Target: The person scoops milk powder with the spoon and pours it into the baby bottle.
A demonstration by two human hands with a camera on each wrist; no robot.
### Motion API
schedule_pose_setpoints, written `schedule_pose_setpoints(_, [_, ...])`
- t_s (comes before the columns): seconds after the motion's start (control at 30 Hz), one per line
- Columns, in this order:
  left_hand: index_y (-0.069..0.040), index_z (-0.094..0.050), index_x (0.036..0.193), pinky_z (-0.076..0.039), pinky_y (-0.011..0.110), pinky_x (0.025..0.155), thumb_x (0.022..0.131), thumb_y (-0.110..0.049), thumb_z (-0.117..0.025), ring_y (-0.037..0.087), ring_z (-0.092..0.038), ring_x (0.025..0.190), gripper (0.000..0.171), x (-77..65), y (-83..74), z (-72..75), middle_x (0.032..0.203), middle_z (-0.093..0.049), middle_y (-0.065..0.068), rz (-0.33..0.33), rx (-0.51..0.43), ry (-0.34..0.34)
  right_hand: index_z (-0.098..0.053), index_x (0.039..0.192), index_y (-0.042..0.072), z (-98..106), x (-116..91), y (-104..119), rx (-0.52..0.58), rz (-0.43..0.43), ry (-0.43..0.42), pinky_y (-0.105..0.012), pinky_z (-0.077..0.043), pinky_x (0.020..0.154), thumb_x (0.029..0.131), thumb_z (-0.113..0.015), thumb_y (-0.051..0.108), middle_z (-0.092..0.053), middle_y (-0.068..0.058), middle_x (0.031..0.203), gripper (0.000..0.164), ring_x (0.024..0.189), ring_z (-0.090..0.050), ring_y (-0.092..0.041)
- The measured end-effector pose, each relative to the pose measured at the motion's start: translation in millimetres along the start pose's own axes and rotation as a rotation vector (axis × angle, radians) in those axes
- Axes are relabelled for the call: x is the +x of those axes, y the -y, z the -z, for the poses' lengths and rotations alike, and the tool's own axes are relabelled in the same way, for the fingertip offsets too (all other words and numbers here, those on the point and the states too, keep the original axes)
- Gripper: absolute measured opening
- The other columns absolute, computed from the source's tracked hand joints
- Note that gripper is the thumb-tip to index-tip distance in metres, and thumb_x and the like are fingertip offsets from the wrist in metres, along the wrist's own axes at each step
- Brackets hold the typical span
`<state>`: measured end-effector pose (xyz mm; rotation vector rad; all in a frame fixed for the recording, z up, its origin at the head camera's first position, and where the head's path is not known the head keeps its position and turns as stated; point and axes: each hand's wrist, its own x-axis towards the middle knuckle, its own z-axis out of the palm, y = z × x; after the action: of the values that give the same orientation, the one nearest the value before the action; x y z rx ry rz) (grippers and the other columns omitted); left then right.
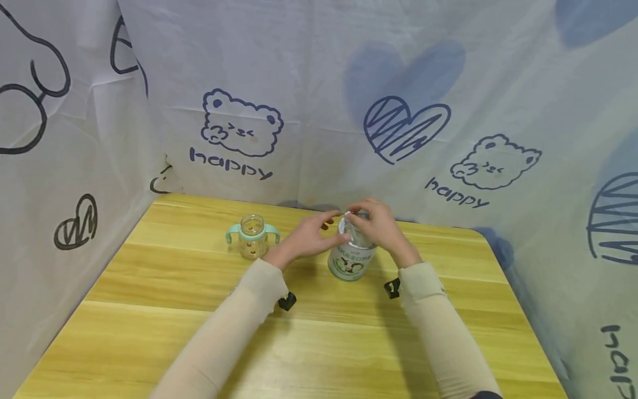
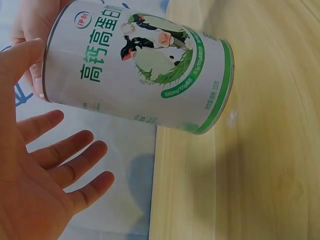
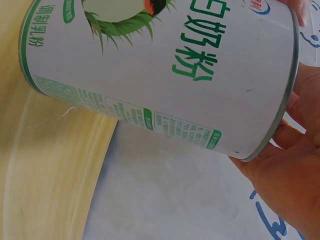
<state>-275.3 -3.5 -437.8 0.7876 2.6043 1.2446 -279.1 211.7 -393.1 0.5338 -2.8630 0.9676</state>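
A white and green milk powder can (image 1: pixel 349 260) stands upright on the table, a cow's head printed on its label. A silvery, foil-like cover (image 1: pixel 358 237) shows at its top. My right hand (image 1: pixel 377 224) is over the far right of the top, its thumb and fingertips pinching a small whitish edge of the cover. My left hand (image 1: pixel 311 235) is at the left of the rim. In the left wrist view its thumb (image 2: pixel 25 57) is at the can's top edge and the other fingers are spread apart. The can (image 3: pixel 165 85) hides part of the right fingers in the right wrist view.
Left of the can stands a clear baby bottle (image 1: pixel 253 238) with mint-green handles and no cap on it. The wooden table (image 1: pixel 329 349) ends at a white printed cloth (image 1: pixel 319 83) close behind the can. A black wrist-strap piece (image 1: pixel 287 301) hangs by the left sleeve.
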Motion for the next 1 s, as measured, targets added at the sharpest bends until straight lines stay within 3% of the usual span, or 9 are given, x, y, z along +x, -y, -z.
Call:
schedule_pose_setpoints(0.5, [-0.02, -0.041, 0.163, -0.054, 0.05, 0.109, 0.099, -0.055, -0.066, 0.033, -0.06, 0.132, 0.077, 2.8, -0.2, -5.7, 0.155, -0.056, 0.013, -0.034, -0.012, 0.009, -0.074, 0.114, 0.002, 7, -4, -1, -0.052, -0.031, -0.022, -0.054, -0.056, 0.099, 0.101, -0.071, 0.026, -0.07, -0.017, 0.123, 0.027, 0.12, -0.064, -0.038])
schedule_pose_setpoints(0.83, [-0.019, -0.04, 0.163, -0.054, 0.049, 0.109, 0.098, -0.055, -0.067, 0.032, -0.06, 0.133, 0.079, 4.3, 1.7, -7.1, 0.154, -0.056, 0.013, -0.038, 0.0, 0.017, -0.074, 0.097, 0.001, 13, -10, -3, -0.131, 0.01, -0.059, -0.052, -0.053, 0.095, 0.099, -0.066, 0.021, -0.071, -0.015, 0.104, 0.022, 0.104, -0.061, -0.034])
schedule_pose_setpoints(1.0, [-0.017, -0.041, 0.163, -0.054, 0.049, 0.109, 0.098, -0.054, -0.068, 0.032, -0.06, 0.132, 0.079, 4.5, 2.3, -6.9, 0.153, -0.057, 0.013, -0.045, -0.004, 0.014, -0.075, 0.095, 0.002, 16, -13, -6, -0.147, -0.022, -0.055, -0.047, -0.051, 0.089, 0.097, -0.061, 0.021, -0.069, -0.013, 0.098, 0.023, 0.099, -0.058, -0.031])
